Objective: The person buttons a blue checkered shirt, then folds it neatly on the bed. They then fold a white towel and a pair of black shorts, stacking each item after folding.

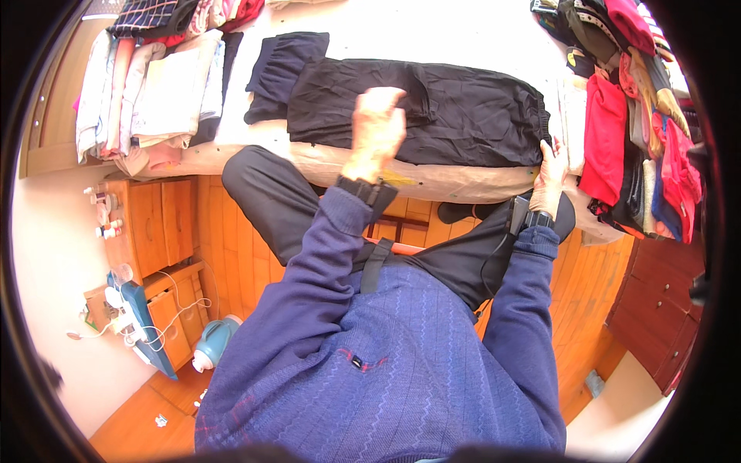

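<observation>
Black trousers [474, 116] with an elastic waistband lie lengthwise across the bed, one part folded over in the middle. My left hand [379, 130] is blurred above them, fingers curled; whether cloth is in it does not show. At the waistband's near right corner, my right hand [551, 173] touches the edge with its fingertips, and its grip is unclear. Dark navy cloth with a gathered cuff [289, 66] extends past the trousers' left end. Both wrists wear dark straps with devices.
Folded clothes [173, 87] are stacked at the left of the bed [255, 139]. More garments, including a red one [602, 133], pile up at the right. A wooden cabinet [145, 226] and a blue thermos jug [214, 341] stand at the left; a dark red cabinet [654, 301] is at the right.
</observation>
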